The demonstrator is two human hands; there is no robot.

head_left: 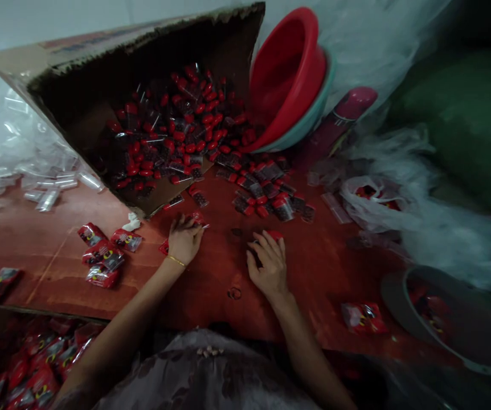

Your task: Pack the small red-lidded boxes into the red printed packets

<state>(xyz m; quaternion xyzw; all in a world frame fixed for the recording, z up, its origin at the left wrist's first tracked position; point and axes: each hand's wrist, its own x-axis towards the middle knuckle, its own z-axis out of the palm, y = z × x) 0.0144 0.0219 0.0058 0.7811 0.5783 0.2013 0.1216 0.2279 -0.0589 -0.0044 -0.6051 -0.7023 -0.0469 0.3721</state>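
My left hand, with a thin gold-coloured bangle on its wrist, is over the tabletop with its fingers bent together. Red and clear plastic shows at its fingertips; its kind is hard to make out. Partly under that hand's edge lies a red packet. My right hand curls over a small container, whose red part shows past the fingertips and dark part by the thumb. Ahead of both hands, many small clear containers with red caps and dark contents spill from a tipped cardboard box.
Filled red packets lie left; more fill a box below the table edge. Clear empty tubes pile far left. Red and light-blue basins lean beside a spray can. A grey tub stands right.
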